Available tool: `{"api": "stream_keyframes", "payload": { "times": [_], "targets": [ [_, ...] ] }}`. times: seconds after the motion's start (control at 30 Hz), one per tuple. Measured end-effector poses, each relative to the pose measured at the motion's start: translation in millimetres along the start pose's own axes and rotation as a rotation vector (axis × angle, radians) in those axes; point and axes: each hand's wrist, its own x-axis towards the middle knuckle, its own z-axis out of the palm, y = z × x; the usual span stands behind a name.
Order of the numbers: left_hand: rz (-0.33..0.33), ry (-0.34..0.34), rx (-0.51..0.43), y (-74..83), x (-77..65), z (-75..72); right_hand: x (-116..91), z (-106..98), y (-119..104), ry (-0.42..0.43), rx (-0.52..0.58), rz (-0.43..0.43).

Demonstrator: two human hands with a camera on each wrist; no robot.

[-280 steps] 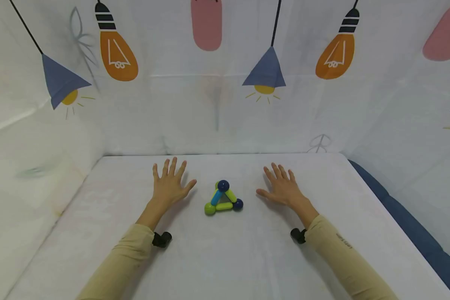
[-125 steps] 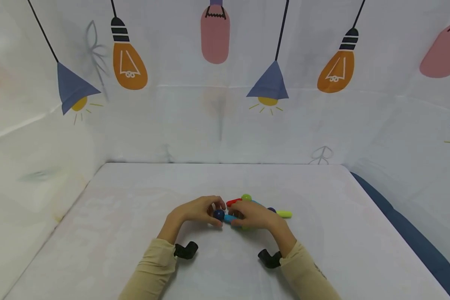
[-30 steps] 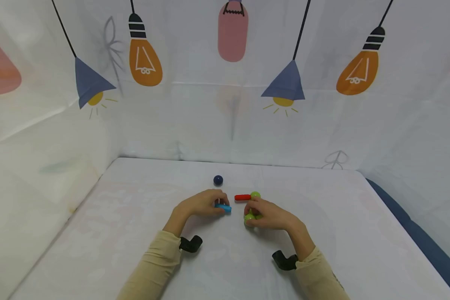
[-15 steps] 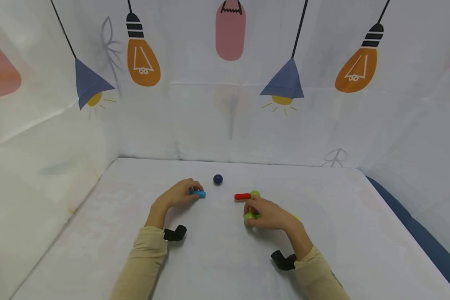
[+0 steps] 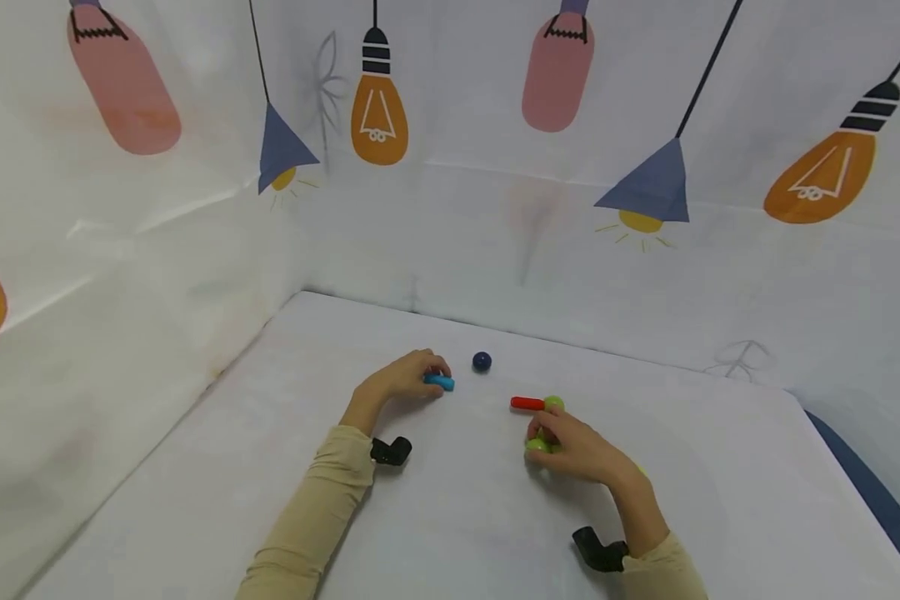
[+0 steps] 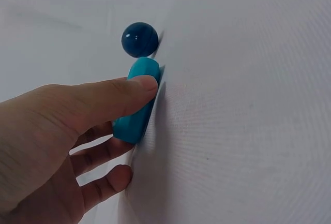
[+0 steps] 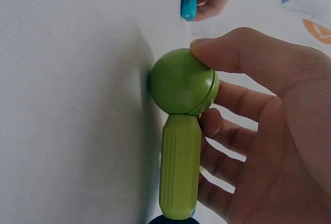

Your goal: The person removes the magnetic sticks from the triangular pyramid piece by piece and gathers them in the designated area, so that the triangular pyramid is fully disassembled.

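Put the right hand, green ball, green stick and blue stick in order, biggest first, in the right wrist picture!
Right hand
Green ball and green stick: too alike to rank
Blue stick, which is farther away

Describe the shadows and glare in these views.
Head view: soft light, pale sheen along creases on the left of the lamp-print backdrop; left wrist view: bright glints on the dark blue ball, a shadow beside the blue rod; right wrist view: a broad, soft-edged shadow beside the green ball and yellow-green rod.
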Motion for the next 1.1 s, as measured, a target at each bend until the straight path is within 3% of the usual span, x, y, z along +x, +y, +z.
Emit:
{"api": "stream_keyframes", "payload": {
  "times": [0.1,0.27,0.47,0.6,0.7,0.77,0.93,1.1],
  "targets": [
    [0.006,0.006,0.002,-1.1,3.2,3.4,0,0,4,0.008,-0.018,-0.007],
    [0.042,0.032,0.013,-12.7,-14.0,-5.4,10,5,-8,-0.023,-0.015,-0.042],
    [0.055,0.080,0.040,-14.0,-26.5,-12.4,19,3,-17,-0.095,0.024,-0.088],
    [0.054,0.143,0.059,1.7,-24.9,-11.6,21,-3,-16,-0.014,0.056,-0.082],
    [0.081,0.151,0.038,22.4,-19.6,-6.4,24,-6,-12,0.109,0.016,-0.010],
    [0.103,0.126,0.025,37.6,-15.4,0.3,25,-5,-10,0.149,-0.018,0.069],
    [0.127,0.039,0.063,68.2,-6.4,23.8,27,-2,-6,0.111,-0.004,0.161],
    [0.116,0.000,0.171,77.3,0.2,44.8,28,2,-3,0.096,0.031,0.151]
  ]
}}
